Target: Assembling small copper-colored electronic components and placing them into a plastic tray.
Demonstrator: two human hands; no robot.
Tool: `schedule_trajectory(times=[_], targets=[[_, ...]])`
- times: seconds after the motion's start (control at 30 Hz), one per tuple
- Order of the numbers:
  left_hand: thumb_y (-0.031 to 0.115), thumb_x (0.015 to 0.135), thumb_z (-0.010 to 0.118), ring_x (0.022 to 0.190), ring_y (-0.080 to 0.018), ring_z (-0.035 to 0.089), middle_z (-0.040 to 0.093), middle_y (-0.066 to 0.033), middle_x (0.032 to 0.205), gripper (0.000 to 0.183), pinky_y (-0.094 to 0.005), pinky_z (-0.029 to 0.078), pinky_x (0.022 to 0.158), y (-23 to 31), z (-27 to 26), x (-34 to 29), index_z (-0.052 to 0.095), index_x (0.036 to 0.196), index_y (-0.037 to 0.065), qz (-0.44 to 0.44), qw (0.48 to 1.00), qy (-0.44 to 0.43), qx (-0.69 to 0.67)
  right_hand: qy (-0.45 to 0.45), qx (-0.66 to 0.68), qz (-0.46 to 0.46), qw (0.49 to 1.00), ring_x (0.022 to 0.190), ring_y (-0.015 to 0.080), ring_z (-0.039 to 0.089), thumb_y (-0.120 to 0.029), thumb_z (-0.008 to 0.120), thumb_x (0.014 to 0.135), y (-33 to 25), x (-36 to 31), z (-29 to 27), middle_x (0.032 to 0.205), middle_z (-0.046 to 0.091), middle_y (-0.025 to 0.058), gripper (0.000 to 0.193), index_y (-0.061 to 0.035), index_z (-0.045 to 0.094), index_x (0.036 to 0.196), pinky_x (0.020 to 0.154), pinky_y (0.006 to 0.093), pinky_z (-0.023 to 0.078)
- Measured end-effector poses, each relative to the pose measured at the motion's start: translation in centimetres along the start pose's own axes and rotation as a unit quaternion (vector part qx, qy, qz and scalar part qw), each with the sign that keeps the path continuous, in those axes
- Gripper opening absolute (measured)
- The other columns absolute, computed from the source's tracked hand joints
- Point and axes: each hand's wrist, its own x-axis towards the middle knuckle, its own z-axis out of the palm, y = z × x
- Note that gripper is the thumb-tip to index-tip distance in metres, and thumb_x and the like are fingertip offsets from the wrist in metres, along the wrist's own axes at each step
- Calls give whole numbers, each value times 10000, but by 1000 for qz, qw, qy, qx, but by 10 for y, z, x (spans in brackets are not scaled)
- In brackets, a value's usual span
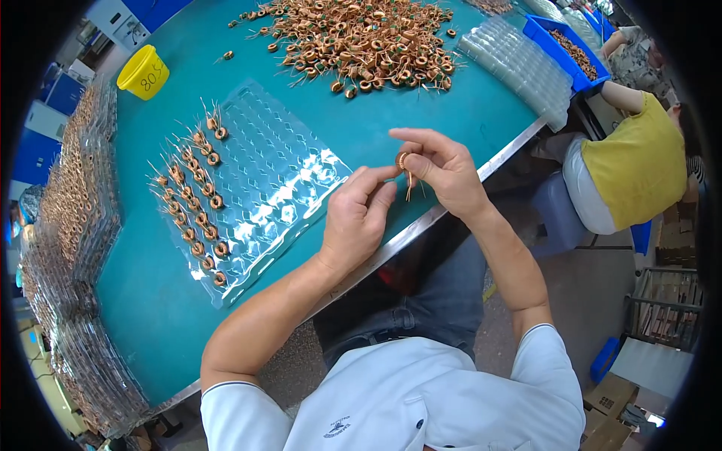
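Note:
Above the table's front edge, my right hand [453, 179] pinches a copper-wound toroidal coil [403, 161] between thumb and fingers. Its thin wire leads hang down. My left hand [356, 218] is closed beside it, its index fingertip against the coil; the rest of its grip is partly hidden. To the left lies a clear plastic blister tray [263, 154]. Rows of similar coils [197, 179] with leads upward fill its left part, while its pockets on the right hold none. A large heap of loose coils [361, 41] lies at the far middle of the table.
On the green table [143, 316], tall stacks of filled trays [71, 248] line the left edge. A yellow tub [144, 73] stands far left. Stacked clear trays [519, 68] and a blue bin [565, 52] sit at far right. A person in yellow [635, 161] sits beyond the right edge.

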Motion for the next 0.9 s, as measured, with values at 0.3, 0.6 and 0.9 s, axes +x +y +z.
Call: schedule_trajectory(times=[0.3, 0.6, 0.9], targets=[[193, 759, 823, 719, -159, 655, 627, -106, 955, 465, -280, 530, 600, 6, -2, 1, 594, 1123, 14, -52, 997, -6, -53, 20, 3, -12, 1000, 720, 93, 614, -58, 653, 927, 15, -5, 4, 893, 655, 44, 191, 14, 635, 1102, 666, 219, 516], [81, 821, 739, 707, -195, 663, 643, -113, 867, 218, -319, 539, 630, 0, -5, 3, 655, 1008, 6, -16, 1000, 9, -4, -22, -98, -15, 995, 710, 114, 626, -43, 627, 937, 18, -12, -4, 896, 647, 64, 157, 31, 620, 1076, 666, 240, 540], [-8, 805, 698, 694, -228, 657, 609, -112, 805, 169, -326, 529, 632, -7, -2, 3, 706, 971, 19, -18, 999, 22, 17, -32, -33, 45, 998, 704, 89, 620, -67, 635, 932, 19, -19, -13, 835, 644, 40, 159, 27, 633, 1060, 646, 227, 545]])
